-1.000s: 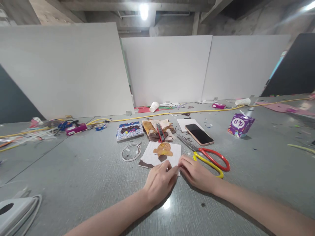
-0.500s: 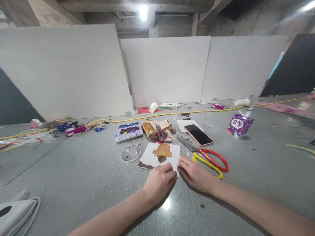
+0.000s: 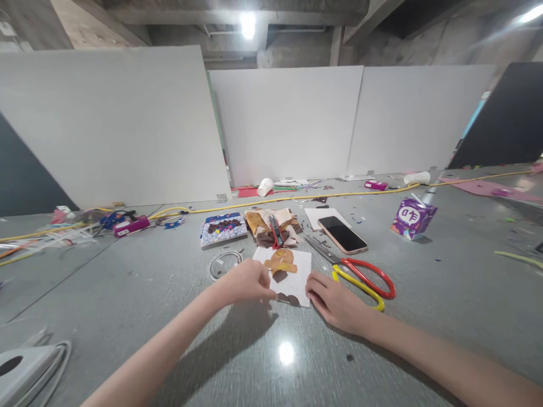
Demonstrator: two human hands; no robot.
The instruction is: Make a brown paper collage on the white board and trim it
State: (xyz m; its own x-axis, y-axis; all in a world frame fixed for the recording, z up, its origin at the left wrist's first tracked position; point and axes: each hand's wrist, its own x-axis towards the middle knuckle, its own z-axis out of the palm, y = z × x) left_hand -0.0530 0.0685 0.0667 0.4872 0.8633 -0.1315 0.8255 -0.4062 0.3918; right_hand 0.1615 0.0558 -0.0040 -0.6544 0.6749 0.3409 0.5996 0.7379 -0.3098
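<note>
A white sheet [image 3: 302, 265] lies flat on the grey table, with an orange and yellow shape [image 3: 282, 264] and brown pieces [image 3: 288, 299] along its lower edge. My left hand [image 3: 248, 281] is over the sheet's left side, fingers pinched together; what they hold, if anything, is too small to make out. At the sheet's right edge rests my right hand [image 3: 333, 297], its fingers curled in against the paper. Big scissors [image 3: 360, 277] with red and yellow handles lie just right of that hand.
Behind the sheet are a cloth bundle [image 3: 292, 220] with a small cutter [image 3: 276, 230], a mosaic panel [image 3: 224, 229] and a phone [image 3: 343, 234]. A tape ring [image 3: 214, 265] lies left, a purple drink carton [image 3: 413, 217] right. A yellow cord [image 3: 297, 197] crosses behind.
My left hand has lifted from the sheet's lower edge and moved left, uncovering brown pieces there. My right hand has barely moved.
</note>
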